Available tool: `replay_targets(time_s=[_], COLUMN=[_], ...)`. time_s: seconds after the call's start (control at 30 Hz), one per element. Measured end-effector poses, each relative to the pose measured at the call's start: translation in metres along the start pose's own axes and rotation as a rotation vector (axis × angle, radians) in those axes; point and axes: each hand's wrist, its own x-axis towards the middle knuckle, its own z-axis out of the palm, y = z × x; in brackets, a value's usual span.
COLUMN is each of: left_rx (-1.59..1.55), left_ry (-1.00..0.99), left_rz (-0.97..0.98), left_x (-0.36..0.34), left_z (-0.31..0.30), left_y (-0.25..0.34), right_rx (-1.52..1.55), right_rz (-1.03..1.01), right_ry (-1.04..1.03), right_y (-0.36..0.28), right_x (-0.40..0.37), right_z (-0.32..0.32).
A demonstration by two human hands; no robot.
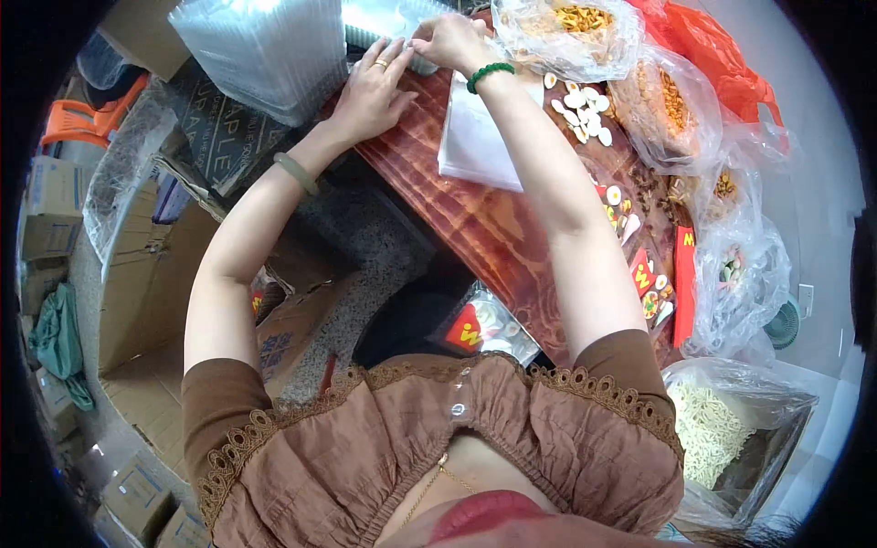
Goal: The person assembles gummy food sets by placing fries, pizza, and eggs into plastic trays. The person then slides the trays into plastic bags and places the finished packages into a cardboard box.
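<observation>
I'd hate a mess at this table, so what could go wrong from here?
The tall stack of clear plastic containers stands close beside the left hand, so a nudge might topple it. The right forearm reaches across the stack of white rectangular sheets and might drag them. The loose white oval pieces lie near that forearm, so a sideways sweep could scatter them.

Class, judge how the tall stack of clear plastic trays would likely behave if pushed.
The stack may tip, being tall and many-layered. Its thin, see-through walls suggest low weight for its size, and their gloss hints at a slippery grip.
</observation>
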Motion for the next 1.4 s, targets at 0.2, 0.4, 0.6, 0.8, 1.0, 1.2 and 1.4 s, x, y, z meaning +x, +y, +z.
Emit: replay_targets(time_s=[0.2, 0.4, 0.6, 0.8, 1.0, 1.2, 1.4], left_rx=[0.128, -0.365, -0.836, -1.643, -1.864, -1.768, -1.094], left_ry=[-0.035, 0.368, 0.144, -0.490, -0.402, -0.552, -0.383], left_rz=[-0.033, -0.240, -0.452, -0.830, -0.873, -0.934, -0.493], left_x=[0.009, 0.029, 0.059, 0.067, 0.064, 0.075, 0.070], left_z=[-0.001, -0.038, -0.029, 0.008, 0.109, 0.082, 0.053], left_y=[0.004, 0.030, 0.137, 0.194, 0.235, 0.233, 0.213], right_rx=[-0.280, -0.319, -0.364, -0.385, -0.338, -0.284, -0.349], right_rz=[0.090, 0.040, 0.143, 0.084, 0.190, 0.115, 0.154], right_ry=[0.060, 0.096, 0.034, 0.037, -0.179, -0.077, -0.182], right_y=[0.004, 0.080, 0.215, 0.113, 0.081, 0.105, 0.115], right_x=[0.010, -0.083, -0.272, -0.344, -0.337, -0.332, -0.331], right_z=[0.028, -0.064, -0.165, -0.174, -0.153, -0.126, -0.129])
